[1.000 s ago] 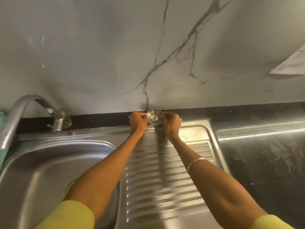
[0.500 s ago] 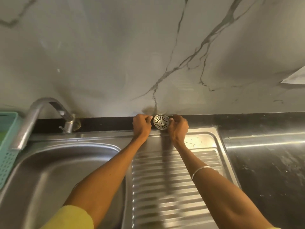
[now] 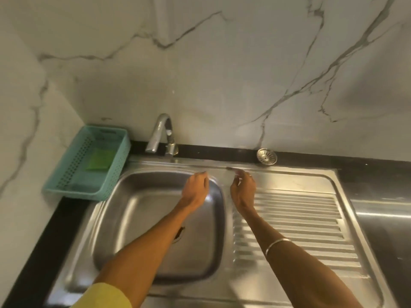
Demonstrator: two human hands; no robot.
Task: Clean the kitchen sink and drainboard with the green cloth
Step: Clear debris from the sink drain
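The green cloth (image 3: pixel 98 160) lies flat inside the teal basket (image 3: pixel 66 189), which sits at the far left corner of the tabletop (image 3: pixel 47 238), just beside the sink basin (image 3: pixel 138 218). Neither hand touches the cloth.

The left hand (image 3: pixel 196 189) hangs over the far right part of the basin, back of the hand up, wrist slightly bent, fingers (image 3: pixel 202 173) loosely curled toward the far rim and holding nothing. The forearm runs from the near left edge across the basin; a yellow sleeve (image 3: pixel 104 296) shows at the bottom.

The right hand (image 3: pixel 243 191) is above the strip between basin and drainboard (image 3: pixel 300 218), also back up. Its fingers (image 3: pixel 241 174) are loosely curled near the far rim and hold nothing; motion blur hides whether the tips touch the steel. A thin bangle (image 3: pixel 278 243) circles the right forearm.

The round metal strainer (image 3: pixel 266 156) stands tilted on the far ledge, leaning against the wall, apart from both hands and just to the right of them. The tap (image 3: pixel 160 134) rises at the far rim of the basin, spout turned left. The drain hole (image 3: pixel 179 234) is partly hidden by the left forearm.

The steel unit is set into a dark tabletop. A second steel surface (image 3: pixel 382 230) adjoins it on the right. The walls (image 3: pixel 222 74) behind and to the left are white marble-pattern panels with grey veins.
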